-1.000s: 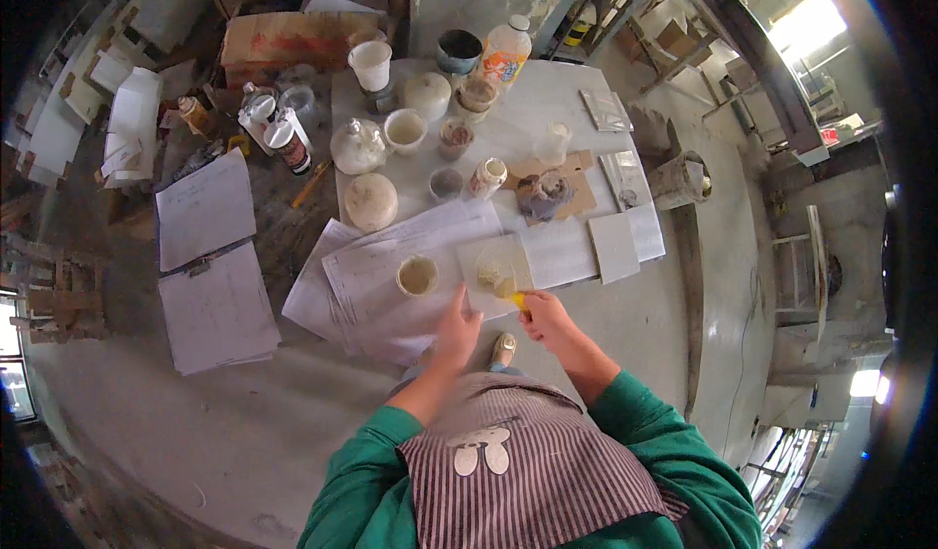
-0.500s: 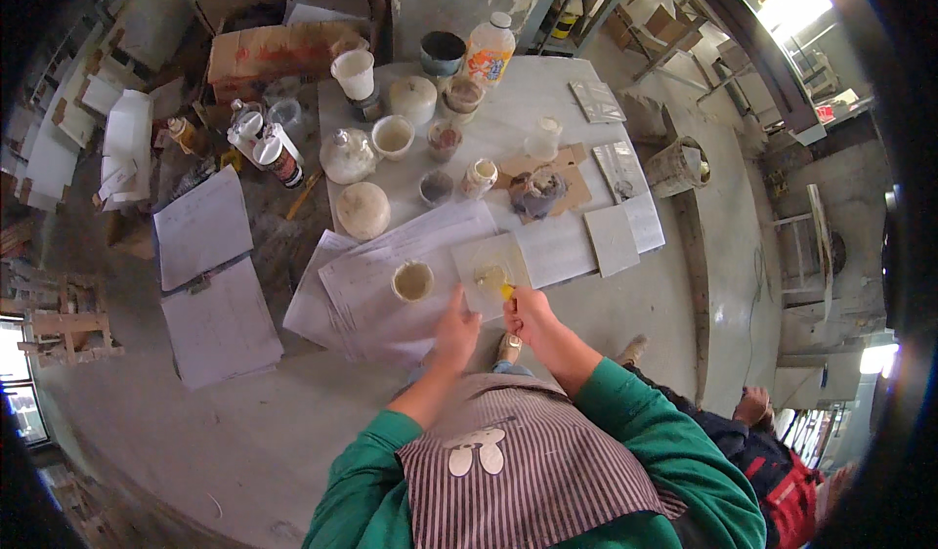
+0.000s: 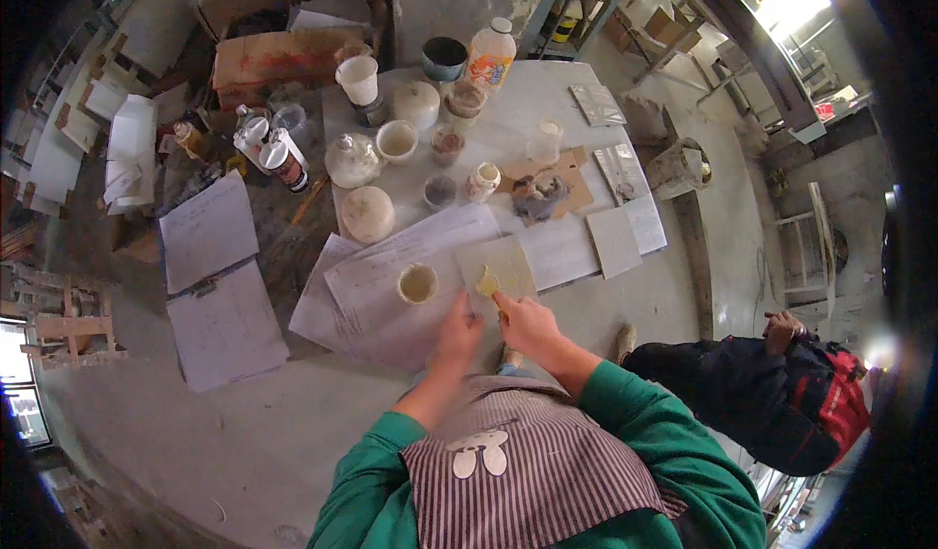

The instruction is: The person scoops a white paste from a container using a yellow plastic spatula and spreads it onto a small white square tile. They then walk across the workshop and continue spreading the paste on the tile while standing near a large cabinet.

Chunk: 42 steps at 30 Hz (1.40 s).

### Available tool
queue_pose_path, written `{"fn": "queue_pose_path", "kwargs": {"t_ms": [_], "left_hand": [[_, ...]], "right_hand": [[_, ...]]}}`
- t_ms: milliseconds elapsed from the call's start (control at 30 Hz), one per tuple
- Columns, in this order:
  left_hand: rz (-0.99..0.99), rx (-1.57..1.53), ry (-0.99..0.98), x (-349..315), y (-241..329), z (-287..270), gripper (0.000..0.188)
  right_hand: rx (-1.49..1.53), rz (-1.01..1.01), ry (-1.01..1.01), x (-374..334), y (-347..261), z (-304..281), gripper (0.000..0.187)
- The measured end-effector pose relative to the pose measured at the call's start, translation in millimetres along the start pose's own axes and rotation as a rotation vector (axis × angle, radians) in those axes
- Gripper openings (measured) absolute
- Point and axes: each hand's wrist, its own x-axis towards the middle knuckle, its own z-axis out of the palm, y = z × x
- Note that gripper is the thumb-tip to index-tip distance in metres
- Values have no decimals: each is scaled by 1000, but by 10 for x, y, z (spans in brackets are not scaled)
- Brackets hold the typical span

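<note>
Right hand curled round yellow tool, frame centre, left hand half-open at pale sheet, hold unclear, cup centre-left.

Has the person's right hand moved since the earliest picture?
Yes: the right hand has moved left, nearer the cup standing on the papers.

On the table I count three round whitish objects, one bottle and one cardboard piece; also one left hand, one right hand, one yellow tool, one other person.
</note>
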Motion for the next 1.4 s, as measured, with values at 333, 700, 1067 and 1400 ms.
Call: {"fn": "queue_pose_path", "kwargs": {"t_ms": [333,700,1067,1400], "left_hand": [[-111,-168,-171,-54,267,-154,77],[58,-104,-101,-19,181,-92,77],[14,-86,-62,8,191,-95,85],[123,-34,-33,-24,117,-77,78]], "right_hand": [[-60,94,-104,312,-233,-387,28],[-131,38,-322,381,-275,-437,29],[-117,137,-243,489,-267,-388,30],[-98,68,-287,406,-261,-352,36]]}}
